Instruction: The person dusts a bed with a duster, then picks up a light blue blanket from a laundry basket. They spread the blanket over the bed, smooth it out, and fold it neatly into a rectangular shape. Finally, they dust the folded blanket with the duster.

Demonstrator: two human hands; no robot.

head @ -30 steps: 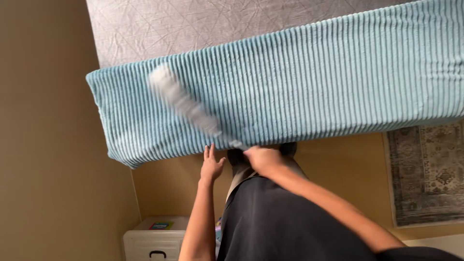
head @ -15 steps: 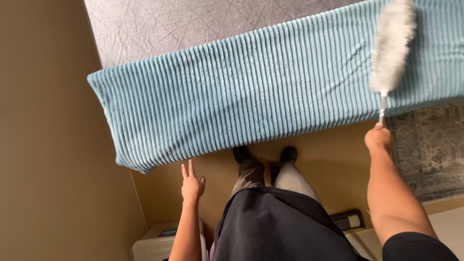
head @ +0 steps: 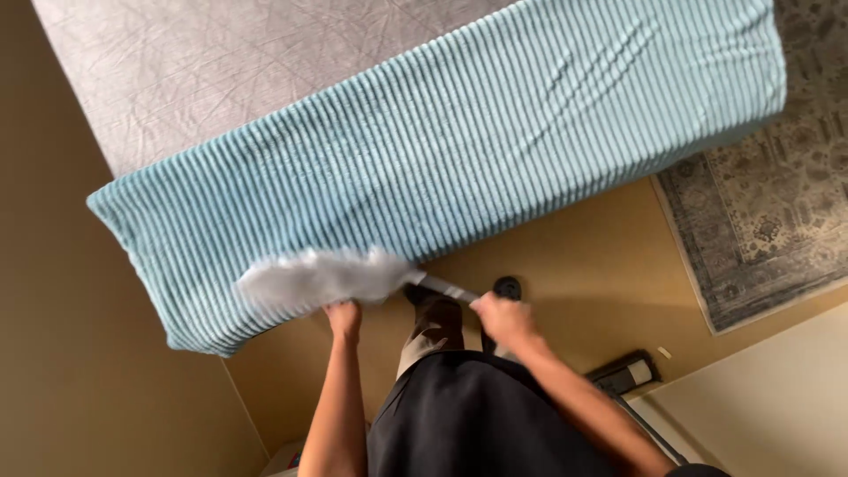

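Beyond my fingers, filling most of what I see, lies the bed, its grey mattress top (head: 230, 79) furthest from me and a ribbed light-blue blanket (head: 459, 150) draped across the near edge, hanging down toward my hands. The tan floor (head: 601, 274) runs under my fingers and off to my right, where a patterned grey rug (head: 760, 230) lies well apart from both hands. Closer to me than my fingers is my own dark clothing (head: 477, 415), with my dark shoes showing just past my knuckles.

My right hand (head: 505, 320) is closed around the thin handle of a white fluffy duster (head: 322, 276). The handle runs leftward from that grip, and the blurred feathery head lies against the lower edge of the blanket, just beyond the fingertips of my left hand (head: 343, 318). That left hand reaches up under the duster head, touching or nearly touching it; whether its fingers are curled or spread I cannot tell, as the fluff hides them. A small dark object (head: 627, 373) sits on the floor to the right of my right hand.
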